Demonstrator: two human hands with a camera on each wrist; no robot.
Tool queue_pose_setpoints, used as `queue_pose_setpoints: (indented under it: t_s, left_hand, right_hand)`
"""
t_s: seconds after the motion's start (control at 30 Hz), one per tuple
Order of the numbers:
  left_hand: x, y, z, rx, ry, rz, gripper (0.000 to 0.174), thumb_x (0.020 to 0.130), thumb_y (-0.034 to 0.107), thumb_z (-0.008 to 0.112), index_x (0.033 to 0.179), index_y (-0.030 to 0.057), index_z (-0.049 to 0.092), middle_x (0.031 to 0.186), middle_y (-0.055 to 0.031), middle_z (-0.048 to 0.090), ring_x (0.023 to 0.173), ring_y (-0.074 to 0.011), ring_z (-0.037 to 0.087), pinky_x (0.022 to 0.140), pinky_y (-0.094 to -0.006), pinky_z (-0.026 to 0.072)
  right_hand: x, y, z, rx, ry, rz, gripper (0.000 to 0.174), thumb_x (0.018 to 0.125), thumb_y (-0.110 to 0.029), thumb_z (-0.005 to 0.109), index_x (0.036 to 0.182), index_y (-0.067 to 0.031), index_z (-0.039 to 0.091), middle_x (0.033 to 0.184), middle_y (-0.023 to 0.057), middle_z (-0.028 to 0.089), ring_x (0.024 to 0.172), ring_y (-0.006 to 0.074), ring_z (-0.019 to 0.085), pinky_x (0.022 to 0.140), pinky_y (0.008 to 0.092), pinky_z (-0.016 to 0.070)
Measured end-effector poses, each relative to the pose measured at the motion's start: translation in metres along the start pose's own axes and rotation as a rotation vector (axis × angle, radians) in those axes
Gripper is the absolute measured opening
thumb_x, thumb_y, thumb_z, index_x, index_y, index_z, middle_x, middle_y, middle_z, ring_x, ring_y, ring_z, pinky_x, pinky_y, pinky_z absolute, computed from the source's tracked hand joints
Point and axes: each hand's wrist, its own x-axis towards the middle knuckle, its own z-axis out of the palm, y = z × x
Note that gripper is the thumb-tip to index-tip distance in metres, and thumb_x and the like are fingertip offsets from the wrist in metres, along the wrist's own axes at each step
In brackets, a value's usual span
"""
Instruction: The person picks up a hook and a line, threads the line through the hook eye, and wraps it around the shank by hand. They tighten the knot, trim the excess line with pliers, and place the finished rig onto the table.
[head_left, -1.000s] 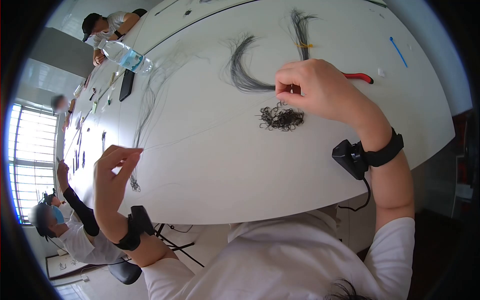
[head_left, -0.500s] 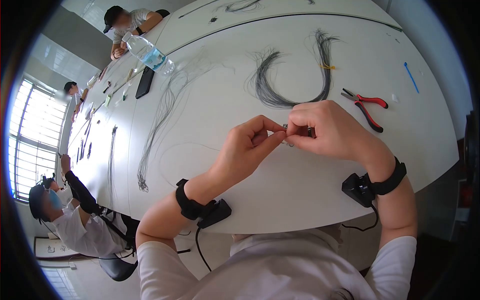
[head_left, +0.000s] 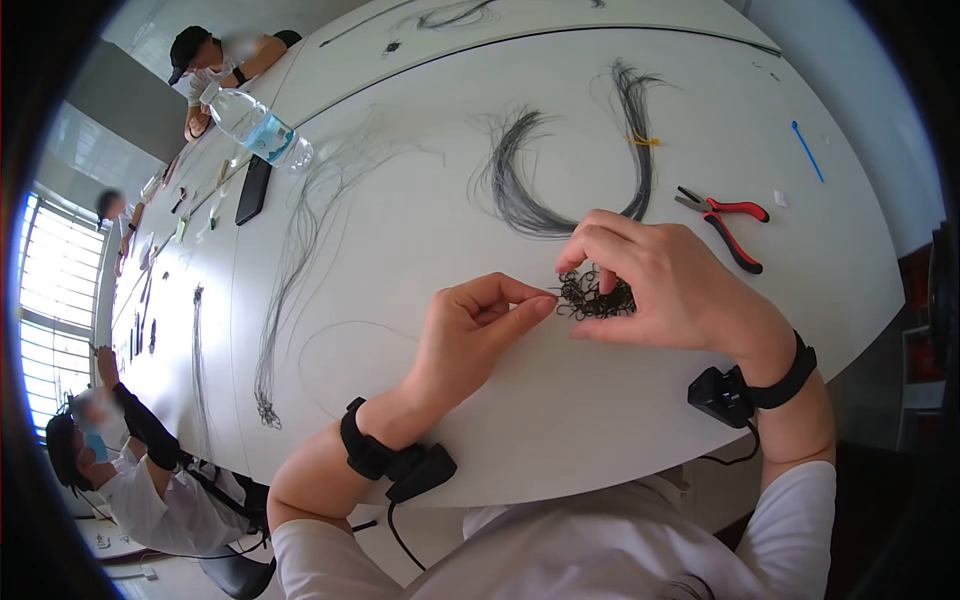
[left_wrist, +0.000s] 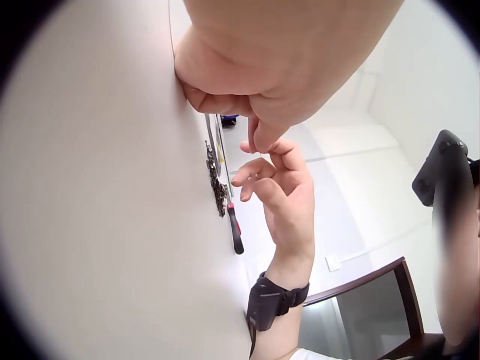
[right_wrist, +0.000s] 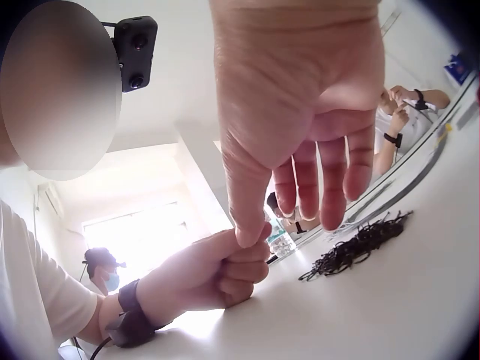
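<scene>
At the middle of the table my left hand (head_left: 465, 335) pinches a fine strand (head_left: 345, 328) between thumb and forefinger; the strand's curve lies on the table to the left. The right hand (head_left: 685, 290) hovers with fingers apart above a pile of small dark curly hooks or loops (head_left: 595, 295), partly covering it. In the right wrist view the pile (right_wrist: 356, 246) lies below the fingers of my right hand (right_wrist: 307, 127), whose thumb is close to the left fingertips (right_wrist: 255, 232). In the left wrist view the left hand (left_wrist: 262, 67) is near the right hand (left_wrist: 281, 187).
Beyond the hands lie a dark fibre bundle (head_left: 520, 185) with a yellow tie, red-handled pliers (head_left: 722, 208) and a blue stick (head_left: 808, 150). Further left are thin strands (head_left: 290, 270), a phone (head_left: 253, 192) and a water bottle (head_left: 262, 130). Other people sit around the table.
My left hand has come from the far left to the right hand, where their fingertips met. Since then the right fingers have spread apart and the pile shows beneath them.
</scene>
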Motion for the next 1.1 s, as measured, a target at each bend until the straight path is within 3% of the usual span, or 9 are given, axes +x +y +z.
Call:
queue_pose_setpoints:
  t_s: [0.07, 0.2, 0.3, 0.37, 0.6, 0.8, 0.9, 0.97, 1.1]
  left_hand:
    - [0.001, -0.004, 0.001, 0.017, 0.028, 0.067, 0.019, 0.095, 0.017, 0.071, 0.1, -0.0013, 0.071, 0.07, 0.0049, 0.063, 0.062, 0.0016, 0.052, 0.052, -0.0173, 0.0392]
    - [0.002, -0.006, -0.001, 0.063, 0.04, 0.08, 0.019, 0.094, 0.018, 0.072, 0.099, -0.0006, 0.072, 0.068, 0.0064, 0.059, 0.06, 0.0022, 0.047, 0.05, -0.0176, 0.0355]
    - [0.002, -0.003, -0.002, 0.109, 0.014, 0.091, 0.018, 0.093, 0.017, 0.073, 0.098, -0.0007, 0.072, 0.069, 0.0053, 0.062, 0.061, 0.0022, 0.05, 0.052, -0.0168, 0.0384]
    - [0.0, 0.0, -0.002, 0.064, -0.001, 0.037, 0.014, 0.092, 0.011, 0.072, 0.1, -0.0004, 0.072, 0.093, -0.0032, 0.072, 0.081, -0.0052, 0.063, 0.072, -0.0199, 0.0509]
    - [-0.001, -0.002, -0.002, -0.065, 0.022, 0.053, 0.012, 0.093, 0.011, 0.072, 0.097, 0.0, 0.071, 0.093, -0.0029, 0.072, 0.082, -0.0046, 0.063, 0.073, -0.0193, 0.0505]
    - [0.0, -0.004, -0.002, -0.059, 0.009, 0.095, 0.018, 0.094, 0.017, 0.072, 0.098, 0.0003, 0.069, 0.075, 0.005, 0.064, 0.066, 0.0022, 0.054, 0.055, -0.0151, 0.0405]
    - [-0.001, -0.001, -0.002, -0.084, 0.001, 0.069, 0.011, 0.094, 0.01, 0.069, 0.098, -0.0003, 0.069, 0.094, -0.0026, 0.071, 0.084, -0.0045, 0.063, 0.075, -0.0191, 0.0502]
    - [0.0, -0.004, -0.001, -0.075, 0.002, 0.1, 0.018, 0.095, 0.018, 0.071, 0.098, 0.0005, 0.069, 0.073, 0.0067, 0.062, 0.064, 0.0031, 0.051, 0.054, -0.0149, 0.0384]
    - [0.001, -0.006, -0.002, -0.084, -0.009, 0.105, 0.017, 0.095, 0.017, 0.071, 0.098, 0.0006, 0.069, 0.073, 0.0065, 0.062, 0.064, 0.0031, 0.051, 0.054, -0.0148, 0.0384]
  right_hand:
    - [0.0, 0.0, 0.004, 0.066, 0.007, -0.038, 0.016, 0.079, -0.016, 0.073, 0.081, -0.0059, 0.06, 0.076, 0.0043, 0.061, 0.064, 0.0217, 0.063, 0.058, 0.0341, 0.0497]
    - [0.0, 0.003, 0.008, 0.02, -0.016, -0.086, 0.013, 0.08, -0.013, 0.071, 0.08, -0.0064, 0.06, 0.074, 0.0047, 0.06, 0.064, 0.0238, 0.062, 0.058, 0.035, 0.0485]
    - [0.0, 0.002, 0.005, 0.009, -0.007, -0.089, 0.011, 0.08, -0.01, 0.069, 0.078, -0.0063, 0.059, 0.073, 0.005, 0.06, 0.063, 0.0257, 0.061, 0.057, 0.0355, 0.0475]
    - [0.0, 0.005, 0.0, 0.092, -0.065, -0.072, 0.01, 0.08, -0.01, 0.068, 0.077, -0.0056, 0.06, 0.074, 0.0057, 0.063, 0.063, 0.0251, 0.062, 0.057, 0.0351, 0.0479]
    - [-0.001, 0.044, -0.008, -0.239, 0.044, 0.054, 0.007, 0.082, -0.007, 0.067, 0.082, -0.0012, 0.063, 0.075, 0.0099, 0.063, 0.065, 0.0198, 0.062, 0.06, 0.0314, 0.048]
    - [-0.001, 0.039, -0.002, -0.122, 0.034, 0.044, 0.008, 0.081, -0.008, 0.067, 0.083, -0.002, 0.061, 0.077, 0.0091, 0.063, 0.066, 0.0212, 0.061, 0.06, 0.0331, 0.0475]
    - [-0.002, 0.036, -0.008, -0.157, 0.034, 0.074, 0.009, 0.081, -0.008, 0.068, 0.084, -0.0021, 0.061, 0.079, 0.0085, 0.063, 0.066, 0.0208, 0.06, 0.061, 0.0331, 0.0475]
    - [-0.003, 0.036, -0.01, -0.224, 0.008, 0.067, 0.009, 0.082, -0.008, 0.067, 0.084, -0.0022, 0.061, 0.079, 0.0081, 0.063, 0.066, 0.0203, 0.06, 0.062, 0.0325, 0.0476]
    - [-0.003, 0.038, -0.008, -0.138, -0.028, 0.104, 0.009, 0.083, -0.009, 0.067, 0.084, -0.0025, 0.061, 0.078, 0.0076, 0.062, 0.066, 0.0208, 0.059, 0.062, 0.0327, 0.0474]
